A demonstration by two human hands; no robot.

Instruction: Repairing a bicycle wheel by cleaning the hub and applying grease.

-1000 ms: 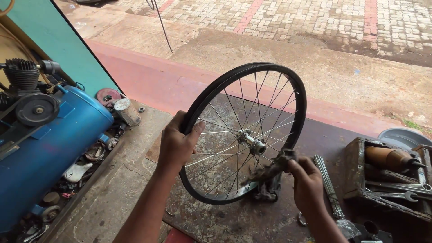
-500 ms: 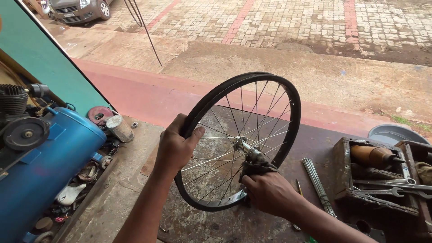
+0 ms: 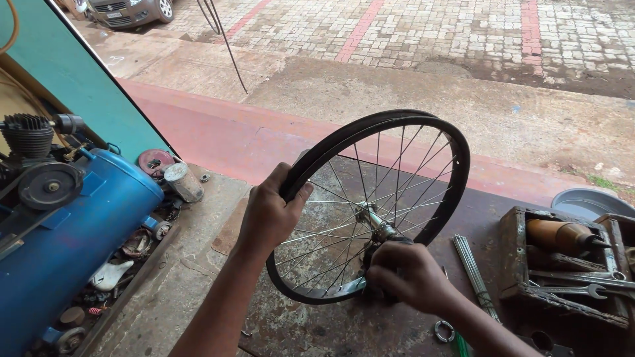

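A small spoked bicycle wheel [image 3: 423, 142] with a black rim stands upright on the floor in front of me. My left hand [image 3: 270, 211] grips the rim on its left side. My right hand [image 3: 403, 274] is closed around the near end of the metal hub axle [image 3: 370, 215], low at the wheel's centre, and hides whatever it holds there. The spokes are thin and silver. The wheel's bottom rests on a dark stained floor plate [image 3: 331, 324].
A blue air compressor tank [image 3: 73, 244] with its motor lies at left, with small parts scattered below it. A rusty wooden toolbox [image 3: 562, 277] holding spanners and an oil can sits at right. A bundle of loose spokes [image 3: 473, 271] lies beside it. A paved street lies beyond.
My right hand has moved from the right of the wheel onto the hub and closed there. The wheel has tipped slightly and the view has shifted downward.
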